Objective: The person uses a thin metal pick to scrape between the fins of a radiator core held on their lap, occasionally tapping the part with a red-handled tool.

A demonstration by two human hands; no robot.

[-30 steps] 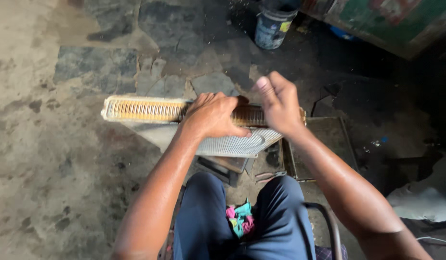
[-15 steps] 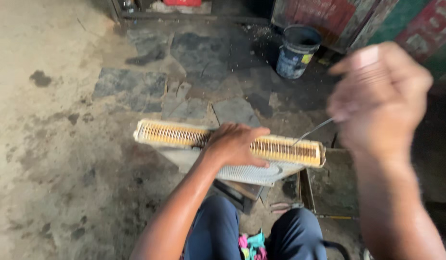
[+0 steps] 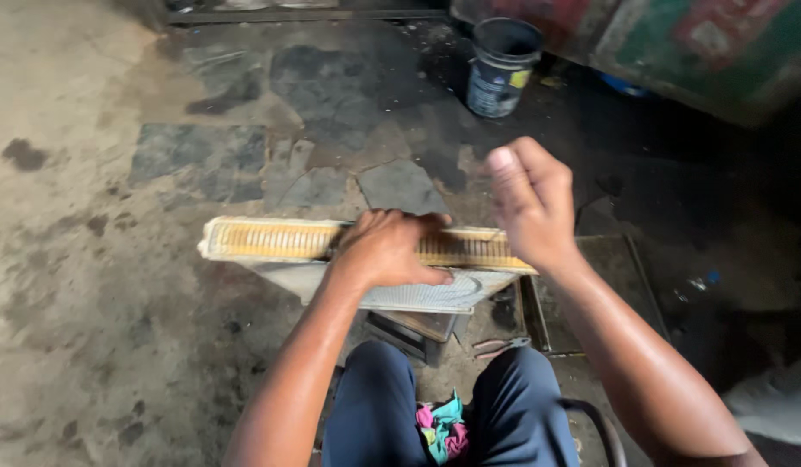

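Note:
A long, flat filter panel point(image 3: 262, 239) with yellowish ribbed fins and a grey mesh face point(image 3: 418, 298) stands on edge in front of my knees. My left hand point(image 3: 387, 251) grips its top edge near the middle. Just above the panel's right end, my right hand point(image 3: 530, 203) has its fingers pinched closed. The thin metal wire it holds hardly shows below the fingers, where it meets the fins.
A dark bucket point(image 3: 500, 69) stands on the stained stone floor at the back. Pliers point(image 3: 500, 346) lie by a flat metal tray point(image 3: 591, 294) to my right. A colourful rag point(image 3: 442, 428) sits between my legs. A green and red painted panel point(image 3: 677, 43) is at top right.
My right hand pulled up and away from the panel with the thin wire, then came back down to the panel's right end. The left hand kept its grip on the top edge.

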